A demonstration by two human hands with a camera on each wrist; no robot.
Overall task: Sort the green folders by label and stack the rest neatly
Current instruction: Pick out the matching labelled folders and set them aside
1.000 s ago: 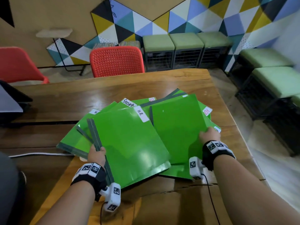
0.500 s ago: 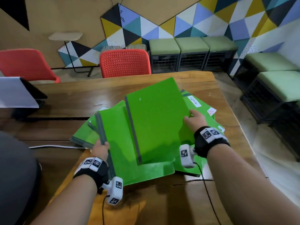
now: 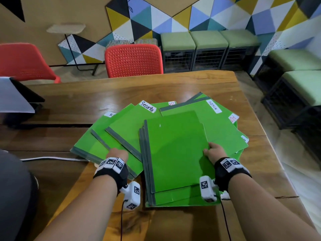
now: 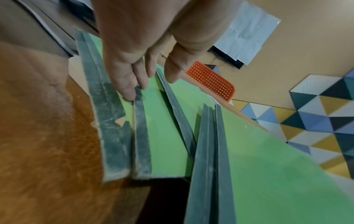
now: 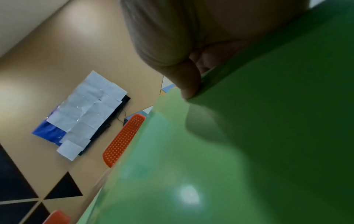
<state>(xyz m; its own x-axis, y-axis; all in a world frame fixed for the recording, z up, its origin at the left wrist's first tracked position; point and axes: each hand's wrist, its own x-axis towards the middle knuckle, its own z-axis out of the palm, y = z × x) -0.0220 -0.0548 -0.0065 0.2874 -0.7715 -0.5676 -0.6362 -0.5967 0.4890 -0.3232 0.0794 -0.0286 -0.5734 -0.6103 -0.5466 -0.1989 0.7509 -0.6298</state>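
Several green folders with grey spines lie fanned on the wooden table [image 3: 173,84]. White labels read Security [image 3: 147,106], ADMIN [image 3: 214,106] and a partly hidden H [image 3: 110,114]. Nearest me sits a small stack of folders [image 3: 173,153] showing plain faces. My right hand [image 3: 211,150] pinches the top folder's right edge, with the thumb [image 5: 188,84] on its upper face. My left hand [image 3: 118,153] rests on the near corner of the fanned folders at the left. In the left wrist view its straight fingers [image 4: 132,87] touch a grey spine [image 4: 140,130] and grip nothing.
A red chair [image 3: 133,60] stands behind the table, another [image 3: 24,61] at far left. Green stools [image 3: 208,40] line the back and right walls. A dark device covered with white paper [image 3: 13,96] sits at the left. A white cable [image 3: 52,158] crosses the near left.
My right hand lifted a plain folder off the spread, carried it left and towards me, and now holds it flat on the near stack. The left hand stayed on the fanned folders.
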